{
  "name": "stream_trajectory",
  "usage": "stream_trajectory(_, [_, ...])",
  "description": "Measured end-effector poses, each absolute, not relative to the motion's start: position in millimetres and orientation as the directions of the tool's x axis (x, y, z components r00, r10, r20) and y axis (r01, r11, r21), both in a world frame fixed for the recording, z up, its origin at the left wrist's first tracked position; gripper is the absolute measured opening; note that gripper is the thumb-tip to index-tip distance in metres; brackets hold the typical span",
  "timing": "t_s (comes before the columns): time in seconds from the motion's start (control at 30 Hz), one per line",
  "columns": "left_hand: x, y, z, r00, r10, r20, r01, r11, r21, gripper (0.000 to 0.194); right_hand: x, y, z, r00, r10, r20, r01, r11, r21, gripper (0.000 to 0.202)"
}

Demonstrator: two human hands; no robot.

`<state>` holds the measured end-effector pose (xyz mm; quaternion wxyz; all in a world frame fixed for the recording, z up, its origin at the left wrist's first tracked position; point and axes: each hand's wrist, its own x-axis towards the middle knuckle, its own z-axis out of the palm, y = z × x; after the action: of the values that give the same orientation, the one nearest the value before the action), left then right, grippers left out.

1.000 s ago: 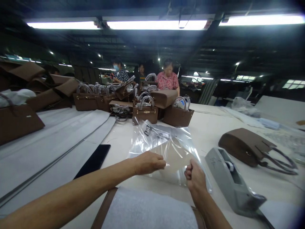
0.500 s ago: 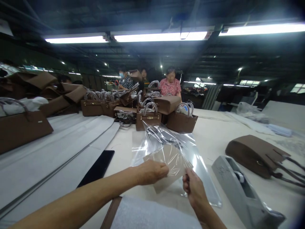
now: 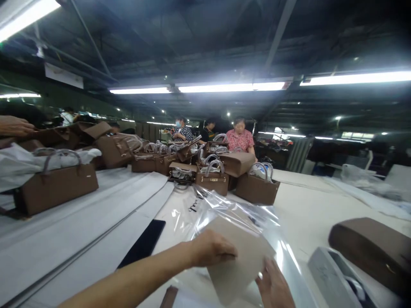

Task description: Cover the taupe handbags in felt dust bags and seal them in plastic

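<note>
A flat beige sheet, like cardboard [image 3: 242,252], lies tilted at the front middle over a clear plastic bag [image 3: 289,261] with dark lettering. My left hand [image 3: 213,248] is closed on the sheet's left side, thumb on top. At its right edge, my right hand [image 3: 274,282] grips with bent fingers, slightly blurred. Glossy film shows along the sheet's far side; whether the sheet is partly inside the bag, I cannot tell. At the bottom edge, part of a brown piece [image 3: 169,296] shows beside white material.
Several brown handbags [image 3: 212,182] with wrapped handles stand across the back. Another bag [image 3: 369,248] lies right, by a grey tape dispenser [image 3: 334,273]. A dark flat panel [image 3: 143,244] is left of my arm. Co-workers stand behind, one in a pink shirt [image 3: 240,140]; another person's hand [image 3: 16,126] reaches in far left.
My view has tilted up and turned left. The beige sheet shows more plainly, with less film glare over it. Both hands still hold it, and another person's hand has appeared at far left.
</note>
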<state>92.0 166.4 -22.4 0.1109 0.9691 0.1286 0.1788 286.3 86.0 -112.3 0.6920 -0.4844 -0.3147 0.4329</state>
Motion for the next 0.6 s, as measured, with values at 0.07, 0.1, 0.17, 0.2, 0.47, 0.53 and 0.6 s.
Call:
stream_trajectory(0.07, [94.1,163.1,-20.0,0.895,0.308,0.323,0.187,-0.915,0.356,0.018,275.0,90.3,-103.1,0.318,0.946,-0.061,-0.389,0.072,-0.919,0.043])
stream_trajectory(0.1, [95.3,161.4,-20.4,0.896,0.316,0.314,0.183,-0.903,0.388,0.018,269.5,94.1,-100.6,0.274,0.955,-0.111,-0.445,0.024,-0.895,0.043])
stream_trajectory(0.17, [96.6,157.5,-23.2,0.907,0.306,0.29,0.155,-0.882,0.445,0.017,260.7,102.2,-99.8,0.21,0.958,-0.193,-0.515,-0.059,-0.855,0.044])
stream_trajectory(0.2, [96.2,155.5,-24.9,0.912,0.3,0.28,0.14,-0.869,0.475,0.016,257.8,105.8,-101.0,0.205,0.954,-0.22,-0.532,-0.08,-0.843,0.044])
stream_trajectory(0.47, [80.1,157.3,-23.4,0.775,0.51,0.374,0.21,-0.765,0.608,0.022,268.2,98.5,-96.2,0.618,0.731,-0.289,-0.508,0.091,-0.856,0.041])
stream_trajectory(0.53, [78.9,158.0,-15.7,0.709,0.57,0.416,0.246,-0.752,0.611,0.023,274.9,86.8,-83.2,0.712,0.646,-0.276,-0.469,0.144,-0.872,0.044])
stream_trajectory(0.6, [80.4,156.5,-5.2,0.718,0.555,0.42,0.24,-0.764,0.599,0.024,281.0,76.1,-73.0,0.752,0.615,-0.237,-0.444,0.207,-0.872,0.048])
